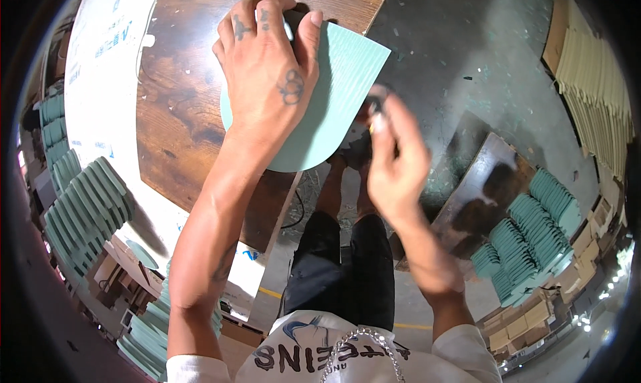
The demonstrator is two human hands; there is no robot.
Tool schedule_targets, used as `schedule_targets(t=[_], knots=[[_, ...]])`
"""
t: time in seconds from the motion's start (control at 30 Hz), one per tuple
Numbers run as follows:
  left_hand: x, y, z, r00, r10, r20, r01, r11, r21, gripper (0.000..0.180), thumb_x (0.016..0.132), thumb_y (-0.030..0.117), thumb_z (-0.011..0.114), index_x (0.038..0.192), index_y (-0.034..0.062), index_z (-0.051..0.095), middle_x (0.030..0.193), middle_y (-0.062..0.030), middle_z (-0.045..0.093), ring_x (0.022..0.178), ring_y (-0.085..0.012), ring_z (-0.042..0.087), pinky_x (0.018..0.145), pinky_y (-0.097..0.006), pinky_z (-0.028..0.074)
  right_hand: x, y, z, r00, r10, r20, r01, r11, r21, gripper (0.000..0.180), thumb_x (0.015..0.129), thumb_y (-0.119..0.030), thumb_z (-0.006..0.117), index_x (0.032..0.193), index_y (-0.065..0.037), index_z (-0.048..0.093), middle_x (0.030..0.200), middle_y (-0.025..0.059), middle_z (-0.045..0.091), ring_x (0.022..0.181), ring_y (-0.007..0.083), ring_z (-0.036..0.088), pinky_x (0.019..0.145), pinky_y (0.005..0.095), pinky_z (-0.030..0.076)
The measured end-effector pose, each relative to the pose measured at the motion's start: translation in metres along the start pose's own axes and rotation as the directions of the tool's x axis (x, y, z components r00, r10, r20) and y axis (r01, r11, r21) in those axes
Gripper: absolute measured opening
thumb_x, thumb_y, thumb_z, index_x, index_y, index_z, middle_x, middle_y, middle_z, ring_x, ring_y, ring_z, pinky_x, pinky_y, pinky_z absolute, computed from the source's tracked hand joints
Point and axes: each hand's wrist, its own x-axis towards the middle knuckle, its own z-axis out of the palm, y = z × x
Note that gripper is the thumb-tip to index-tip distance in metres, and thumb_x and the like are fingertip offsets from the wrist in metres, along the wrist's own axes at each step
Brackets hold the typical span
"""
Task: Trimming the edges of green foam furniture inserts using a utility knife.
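A pale green panel (337, 82) with a ribbed face, one rounded end and a straight edge lies on the brown wood-grain board, overhanging its right side. My left hand (267, 69) rests over the panel, its fingers and thumb curled around a dark object (298, 26) with a pale edge, mostly hidden beneath them. My right hand (400, 156), smeared by motion, is closed on a small dark tool (375, 104) just off the panel's right edge. What kind of tool it is cannot be made out.
The wood-grain board (180, 116) lies on a white printed surface (107, 69). Stacked green panels stand at left (90, 209) and on a low board at right (524, 243). Tan sheets (594, 89) are piled at far right. Green scraps litter the grey floor (461, 42).
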Motion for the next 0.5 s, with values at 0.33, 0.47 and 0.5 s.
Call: schedule_targets(t=[0.33,0.47,0.5], knots=[[-0.002,-0.019,-0.011,0.996,0.071,0.052,-0.070,0.997,-0.016,0.049,0.095,0.050,0.067,0.107,0.0024,0.065,0.096,-0.0131,0.059,0.093,-0.0278,0.052,0.091,-0.047,0.038,0.105,0.018,-0.014,0.947,-0.240,0.212,0.264,0.960,-0.092,0.039,0.092,0.002,0.062,0.127,-0.012,0.068,0.098,0.0110,0.073,0.080,0.0205,0.071,0.071,0.0313,0.057],[-0.001,-0.019,-0.007,0.994,0.110,0.024,-0.110,0.994,-0.027,0.045,0.096,0.047,0.067,0.106,0.0029,0.065,0.096,-0.0102,0.063,0.091,-0.0262,0.052,0.088,-0.046,0.038,0.103,0.020,-0.028,0.841,-0.407,0.356,0.515,0.803,-0.299,0.046,0.087,0.007,0.059,0.123,-0.019,0.071,0.093,0.0064,0.071,0.079,0.0204,0.067,0.068,0.0337,0.054],[-0.001,-0.023,-0.014,0.992,0.123,0.024,-0.123,0.992,-0.009,0.045,0.096,0.047,0.067,0.106,0.0027,0.065,0.097,-0.0094,0.065,0.091,-0.0261,0.051,0.087,-0.045,0.038,0.099,0.016,-0.025,0.795,-0.467,0.387,0.591,0.738,-0.325,0.046,0.088,0.008,0.058,0.123,-0.020,0.072,0.093,0.0048,0.071,0.081,0.0194,0.067,0.070,0.0329,0.053]])
